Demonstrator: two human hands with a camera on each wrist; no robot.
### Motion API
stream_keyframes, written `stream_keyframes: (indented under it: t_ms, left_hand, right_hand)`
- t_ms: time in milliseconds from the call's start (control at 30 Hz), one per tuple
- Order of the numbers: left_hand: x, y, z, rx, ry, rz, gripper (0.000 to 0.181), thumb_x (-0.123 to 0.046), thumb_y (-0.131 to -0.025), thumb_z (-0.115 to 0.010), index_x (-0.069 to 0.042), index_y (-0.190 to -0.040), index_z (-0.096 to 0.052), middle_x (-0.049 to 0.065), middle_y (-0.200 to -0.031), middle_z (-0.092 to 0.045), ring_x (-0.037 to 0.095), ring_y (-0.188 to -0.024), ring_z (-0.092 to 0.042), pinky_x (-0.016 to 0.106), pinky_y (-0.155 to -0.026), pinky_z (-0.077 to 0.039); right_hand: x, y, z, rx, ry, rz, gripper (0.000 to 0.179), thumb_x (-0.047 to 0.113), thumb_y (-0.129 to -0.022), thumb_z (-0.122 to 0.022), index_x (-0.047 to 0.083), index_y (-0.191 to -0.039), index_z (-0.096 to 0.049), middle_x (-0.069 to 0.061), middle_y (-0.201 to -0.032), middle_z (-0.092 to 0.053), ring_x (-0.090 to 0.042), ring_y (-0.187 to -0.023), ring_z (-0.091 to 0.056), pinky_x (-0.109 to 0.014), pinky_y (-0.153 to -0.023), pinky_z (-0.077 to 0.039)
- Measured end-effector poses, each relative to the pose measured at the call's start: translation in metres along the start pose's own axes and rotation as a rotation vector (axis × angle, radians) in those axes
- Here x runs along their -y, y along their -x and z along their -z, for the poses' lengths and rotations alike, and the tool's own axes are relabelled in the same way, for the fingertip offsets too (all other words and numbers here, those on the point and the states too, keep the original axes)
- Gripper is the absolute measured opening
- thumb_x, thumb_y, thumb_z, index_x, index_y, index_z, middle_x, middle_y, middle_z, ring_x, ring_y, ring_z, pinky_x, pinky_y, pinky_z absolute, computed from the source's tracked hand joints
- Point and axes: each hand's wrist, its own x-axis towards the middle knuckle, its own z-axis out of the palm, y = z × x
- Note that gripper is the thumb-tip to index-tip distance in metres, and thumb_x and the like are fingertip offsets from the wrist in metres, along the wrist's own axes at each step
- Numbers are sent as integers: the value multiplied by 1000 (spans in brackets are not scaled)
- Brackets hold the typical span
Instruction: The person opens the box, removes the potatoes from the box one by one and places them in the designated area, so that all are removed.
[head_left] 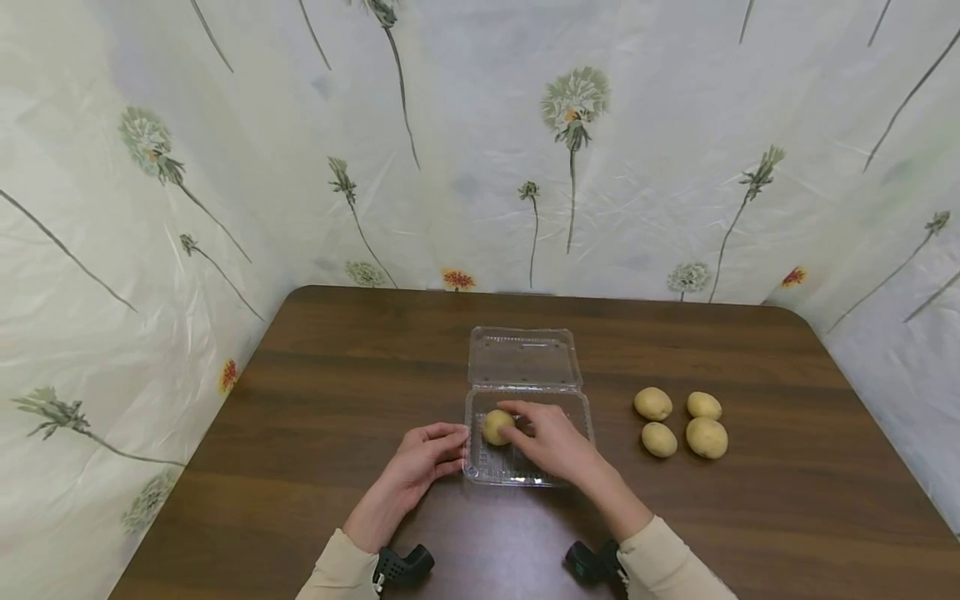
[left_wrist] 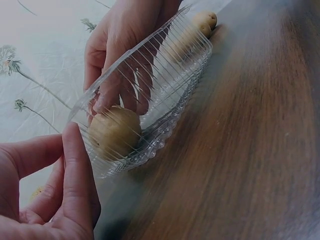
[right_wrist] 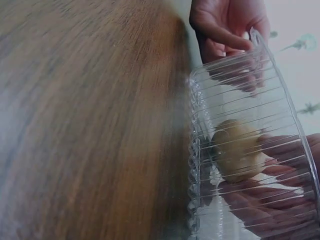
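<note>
A hinged clear plastic container point(head_left: 480, 477) lies on the table with its lid point(head_left: 525, 360) folded back, away from the person. My left hand point(head_left: 422, 461) pinches the left rim of its base between thumb and fingers. Inside the base, toward the left side, is a round yellow potato point(head_left: 497, 427). My right hand point(head_left: 558, 446) reaches in from above and holds this potato with thumb and fingertips. Through the ribbed wall, the left wrist view shows the potato point(left_wrist: 116, 132) low in the container, under the right fingers.
Several potatoes point(head_left: 707, 438) sit grouped on the brown wooden table point(head_left: 337, 375), right of the container. A flower-printed sheet point(head_left: 480, 167) hangs behind the table and along both sides. Dark wrist cameras point(head_left: 405, 567) are worn near both cream sleeves.
</note>
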Motion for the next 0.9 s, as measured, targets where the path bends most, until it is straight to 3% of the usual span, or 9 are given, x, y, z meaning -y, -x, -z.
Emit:
stream_keyframes:
  t_ms: [300,700,900]
  left_hand:
    - [0,-1,-1,-4,1,-2,23,-7,-92,-68,7,-110,-65,6,-84,-65,12,-75,-64,25,-69,-57]
    - [0,0,-1,-3,7,-2,22,-7,-91,-69,6,-109,-66,6,-84,-66,13,-74,-64,25,-69,-57]
    - [0,1,-1,-3,9,1,25,-7,-91,-69,8,-111,-64,6,-84,-66,12,-74,-64,25,-70,-57]
  right_hand:
    - [5,-1,1,32,-35,-56,39,15,-90,-72,0,-125,-63,-13,-117,-67,-24,-95,-68,-39,-83,-56]
    - [5,-1,-1,106,-59,-36,44,19,-88,-75,3,-128,-62,-10,-116,-67,-20,-94,-67,-34,-79,-56]
    - [3,2,-3,106,-98,-23,44,18,-86,-77,3,-125,-63,-8,-112,-67,-18,-93,-67,-32,-79,-57]
